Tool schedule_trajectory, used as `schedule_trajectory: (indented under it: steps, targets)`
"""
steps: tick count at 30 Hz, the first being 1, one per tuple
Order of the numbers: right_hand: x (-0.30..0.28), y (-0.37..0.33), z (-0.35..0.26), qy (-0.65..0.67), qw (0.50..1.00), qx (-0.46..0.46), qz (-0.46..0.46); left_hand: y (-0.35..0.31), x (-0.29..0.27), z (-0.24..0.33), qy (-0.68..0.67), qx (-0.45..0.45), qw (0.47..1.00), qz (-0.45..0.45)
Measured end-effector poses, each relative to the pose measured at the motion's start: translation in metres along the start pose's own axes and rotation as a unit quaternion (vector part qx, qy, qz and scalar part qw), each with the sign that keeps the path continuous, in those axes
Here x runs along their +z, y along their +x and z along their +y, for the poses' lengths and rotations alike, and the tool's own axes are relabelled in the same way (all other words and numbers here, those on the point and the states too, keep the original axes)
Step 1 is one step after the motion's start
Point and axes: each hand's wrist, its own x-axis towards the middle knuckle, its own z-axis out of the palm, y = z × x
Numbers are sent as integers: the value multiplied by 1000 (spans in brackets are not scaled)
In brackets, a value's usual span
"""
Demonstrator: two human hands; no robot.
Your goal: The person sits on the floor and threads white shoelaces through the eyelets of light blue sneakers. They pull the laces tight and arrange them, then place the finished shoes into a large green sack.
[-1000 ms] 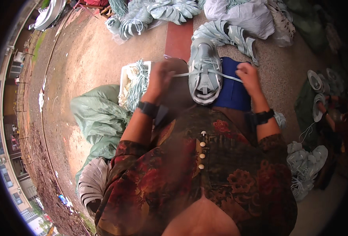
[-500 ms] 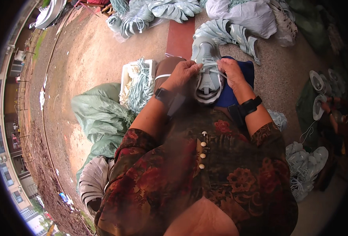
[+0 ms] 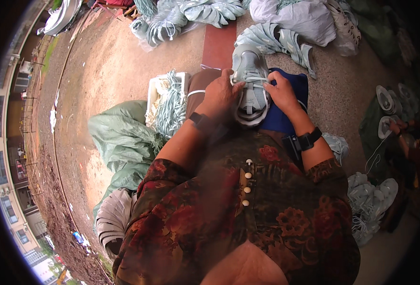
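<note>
A pale grey-blue sneaker upper lies on my lap, toe pointing away from me. White shoelace crosses its middle. At its left edge my left hand is closed, thumb and forefinger pinching at the lace end by the eyelets. My right hand pinches at the right eyelet edge, where the other end of the lace appears to be. The fingertips partly hide the lace. Beneath the shoe are a dark blue cloth and a brown covering on my knee.
Left of my knee stands a white box filled with pale laces. A green sack slumps beside it, near stacked whitish uppers. More uppers lie in rows ahead. At right, another person's hand holds a pale shoe part.
My hands have drawn in closer to the shoe's sides, and the lace that was stretched between them now lies lower across it. The other person's hand at right has shifted slightly.
</note>
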Motion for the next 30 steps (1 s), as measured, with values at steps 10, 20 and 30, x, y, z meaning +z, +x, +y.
schedule_trajectory:
  steps: [10,20,30]
  targets:
    - [-61,-23,49,116,977,144,106,-14,-22,-66,-344,-48,937,44]
    - [2,-21,-11,-237,956,-171,-30,-8,8,-7,28,174,984,21]
    - [9,14,-11,-236,953,-187,19,32,8,-18,-29,98,995,10]
